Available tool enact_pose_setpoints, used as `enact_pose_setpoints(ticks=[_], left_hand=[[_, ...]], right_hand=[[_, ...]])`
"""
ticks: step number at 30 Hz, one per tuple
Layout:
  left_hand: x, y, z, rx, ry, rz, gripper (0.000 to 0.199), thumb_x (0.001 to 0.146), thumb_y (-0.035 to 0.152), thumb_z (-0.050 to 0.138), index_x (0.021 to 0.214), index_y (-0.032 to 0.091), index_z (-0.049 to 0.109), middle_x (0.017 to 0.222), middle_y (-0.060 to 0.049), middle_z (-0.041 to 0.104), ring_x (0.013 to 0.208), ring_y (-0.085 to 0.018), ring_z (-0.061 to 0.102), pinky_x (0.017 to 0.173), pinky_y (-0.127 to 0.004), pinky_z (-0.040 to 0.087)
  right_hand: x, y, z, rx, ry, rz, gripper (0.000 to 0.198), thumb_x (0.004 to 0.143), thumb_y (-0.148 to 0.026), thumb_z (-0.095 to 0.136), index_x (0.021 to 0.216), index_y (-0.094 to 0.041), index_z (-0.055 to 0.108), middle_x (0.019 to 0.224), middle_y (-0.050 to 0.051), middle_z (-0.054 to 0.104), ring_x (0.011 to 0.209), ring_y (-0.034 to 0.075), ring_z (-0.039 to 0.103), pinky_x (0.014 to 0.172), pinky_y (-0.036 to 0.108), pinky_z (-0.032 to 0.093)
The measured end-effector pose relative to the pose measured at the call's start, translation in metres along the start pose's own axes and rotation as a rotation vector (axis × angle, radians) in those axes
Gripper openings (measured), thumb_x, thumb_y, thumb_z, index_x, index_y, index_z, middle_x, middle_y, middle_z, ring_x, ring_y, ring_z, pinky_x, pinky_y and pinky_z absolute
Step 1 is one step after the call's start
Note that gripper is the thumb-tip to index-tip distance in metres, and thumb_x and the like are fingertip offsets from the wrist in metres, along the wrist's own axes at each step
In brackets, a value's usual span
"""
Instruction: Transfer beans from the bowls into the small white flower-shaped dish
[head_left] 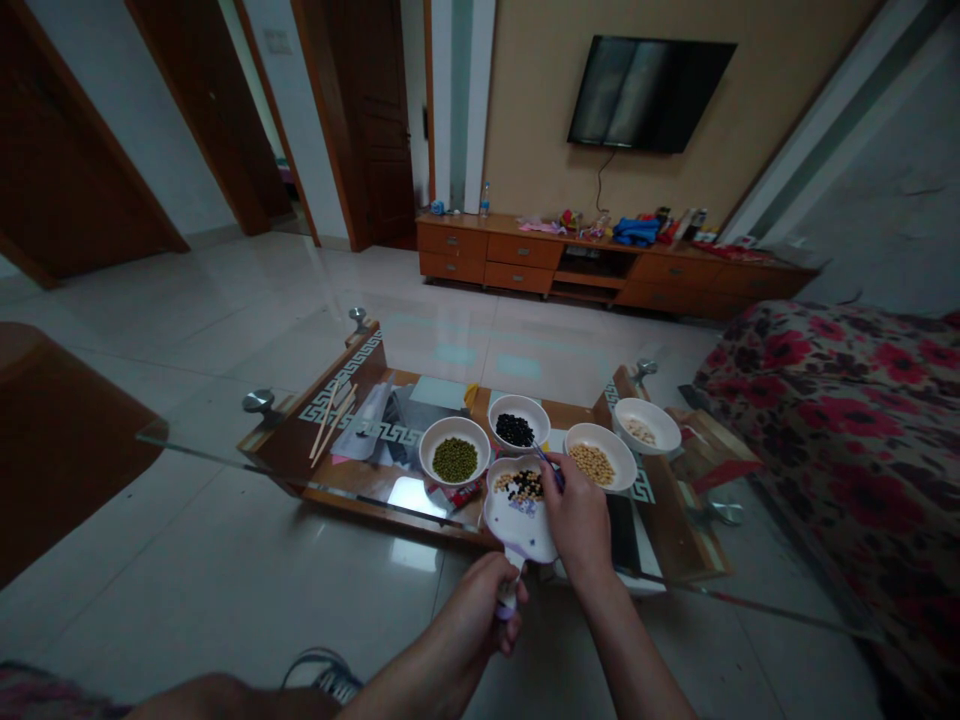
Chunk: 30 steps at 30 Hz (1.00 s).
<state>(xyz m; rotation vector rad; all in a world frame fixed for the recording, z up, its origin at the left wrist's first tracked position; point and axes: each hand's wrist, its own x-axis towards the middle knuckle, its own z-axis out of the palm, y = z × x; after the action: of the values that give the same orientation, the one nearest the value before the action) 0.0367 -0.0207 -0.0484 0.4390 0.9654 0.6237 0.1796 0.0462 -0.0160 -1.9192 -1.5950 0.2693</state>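
My left hand (495, 600) is wrapped round the handle of a white flower-shaped plate (517, 525) with purple trim, held at the near edge of the glass table. Black, green and yellowish beans (525, 486) lie mixed on its far half. In my right hand (577, 515) is a slim purple tweezer-like tool (553, 467), partly hidden by my fingers. Its tip points at a white bowl of black beans (514, 430). Left of that stands a bowl of green mung beans (455, 460). A bowl of soybeans (592, 464) and one with pale pieces (641, 431) stand to the right.
The glass tabletop (202, 425) has sharp edges and metal supports. Chopsticks (334, 425) and papers (367, 425) show at its left. A floral-covered sofa (817, 400) stands right, a wooden stool-like piece (67, 430) left. Beyond are a low cabinet (525, 262) and a wall television (649, 95).
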Motion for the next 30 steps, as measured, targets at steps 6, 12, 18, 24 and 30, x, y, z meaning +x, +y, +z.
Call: enact_pose_setpoints(ticks=[6,12,18,24,30], left_hand=[[0.0008,-0.0022,-0.0008,0.015,0.0,0.005,0.021,0.072,0.038,0.048,0.077,0.018,0.05,0.069,0.003,0.051,0.044,-0.006,0.041,0.043,-0.022,0.024],[0.0007,-0.0012,-0.0015,0.005,-0.004,0.002,0.024,0.069,0.041,0.05,0.08,0.019,0.05,0.072,0.002,0.054,0.044,-0.006,0.042,0.043,-0.021,0.024],[0.0008,-0.0007,-0.0014,0.011,-0.002,0.002,0.021,0.068,0.037,0.048,0.078,0.019,0.05,0.07,0.003,0.053,0.044,-0.006,0.041,0.042,-0.022,0.024],[0.0016,-0.0018,-0.0012,0.017,0.006,-0.009,0.021,0.069,0.037,0.047,0.077,0.018,0.051,0.068,0.003,0.052,0.042,-0.006,0.04,0.042,-0.022,0.023],[0.0003,-0.0004,-0.001,0.025,0.005,-0.01,0.02,0.07,0.036,0.046,0.076,0.018,0.051,0.066,0.003,0.051,0.043,-0.006,0.04,0.043,-0.022,0.025]], right_hand=[[0.0,0.0,-0.0013,0.019,0.037,0.0,0.037,0.093,-0.04,0.037,0.108,-0.018,0.063,0.1,0.011,0.069,0.088,0.022,0.063,0.079,0.031,0.043],[-0.0016,-0.0023,-0.005,-0.053,-0.009,0.06,0.028,0.089,-0.038,0.043,0.098,-0.02,0.063,0.087,0.008,0.07,0.079,0.02,0.063,0.072,0.028,0.041],[-0.0026,-0.0064,-0.0092,-0.244,-0.155,0.121,0.022,0.086,-0.037,0.047,0.092,-0.024,0.064,0.081,0.005,0.07,0.074,0.018,0.063,0.06,0.025,0.034],[-0.0032,-0.0077,-0.0085,-0.341,-0.231,0.089,0.019,0.085,-0.035,0.048,0.092,-0.025,0.064,0.079,0.004,0.07,0.073,0.018,0.064,0.058,0.025,0.033],[-0.0041,-0.007,-0.008,-0.395,-0.245,0.083,0.02,0.085,-0.035,0.048,0.093,-0.026,0.064,0.078,0.004,0.069,0.072,0.018,0.065,0.057,0.025,0.034]])
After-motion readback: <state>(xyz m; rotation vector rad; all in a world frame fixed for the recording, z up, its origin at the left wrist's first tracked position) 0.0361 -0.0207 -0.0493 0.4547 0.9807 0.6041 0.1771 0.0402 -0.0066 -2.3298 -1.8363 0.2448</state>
